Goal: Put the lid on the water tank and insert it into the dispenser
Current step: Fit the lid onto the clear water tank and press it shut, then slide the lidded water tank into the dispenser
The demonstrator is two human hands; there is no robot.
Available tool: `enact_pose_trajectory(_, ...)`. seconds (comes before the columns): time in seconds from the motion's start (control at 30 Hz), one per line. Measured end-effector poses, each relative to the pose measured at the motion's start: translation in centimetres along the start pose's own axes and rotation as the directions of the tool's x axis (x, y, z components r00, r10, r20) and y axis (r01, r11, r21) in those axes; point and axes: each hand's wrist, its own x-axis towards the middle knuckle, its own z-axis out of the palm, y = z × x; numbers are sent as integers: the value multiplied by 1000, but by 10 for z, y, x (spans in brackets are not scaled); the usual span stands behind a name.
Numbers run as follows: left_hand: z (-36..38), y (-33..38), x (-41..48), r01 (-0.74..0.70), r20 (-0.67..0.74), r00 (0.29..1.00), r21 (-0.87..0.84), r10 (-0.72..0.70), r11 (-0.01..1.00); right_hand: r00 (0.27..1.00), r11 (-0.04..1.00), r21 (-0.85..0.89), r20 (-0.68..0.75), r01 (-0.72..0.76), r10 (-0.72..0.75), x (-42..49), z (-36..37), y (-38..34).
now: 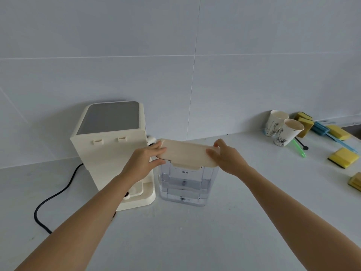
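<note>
A clear water tank (183, 186), partly filled, stands on the white counter just right of the cream dispenser (111, 151). A cream lid (185, 152) rests across the tank's top. My left hand (145, 159) grips the lid's left end, and my right hand (224, 155) grips its right end. The dispenser's back faces me, with its empty base tray (140, 196) showing low beside the tank.
A black power cord (56, 194) runs from the dispenser across the counter to the left. At the back right stand two paper cups (283, 130), several yellow sponges (343, 157), blue brushes (324, 132) and a green stick (298, 149). A tiled wall is behind.
</note>
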Motion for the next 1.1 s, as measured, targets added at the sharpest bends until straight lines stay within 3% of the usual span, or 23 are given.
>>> enact_pose_trajectory(0.17, 5, -6, 0, 164, 96, 985, -225, -146, 960, 989, 965, 263, 144, 1, -40, -7, 6, 12)
enact_pose_trajectory(0.3, 15, -15, 6, 257, 192, 960, -323, -202, 911, 983, 892, 453, 172, -18, -67, -12, 13, 26)
enact_pose_trajectory(0.6, 15, -18, 23, 328, 334, 917, -324, -217, 887, 991, 908, 419, 133, -23, -36, -11, 43, 37)
enact_pose_trajectory(0.8, 17, -17, 22, 332, 309, 923, -335, -230, 882, 997, 935, 354, 68, 3, -29, -8, 49, 35)
enact_pose_trajectory(1.1, 12, -10, 13, 277, 241, 950, -346, -201, 896, 992, 951, 303, 86, 59, -89, -4, 34, 33)
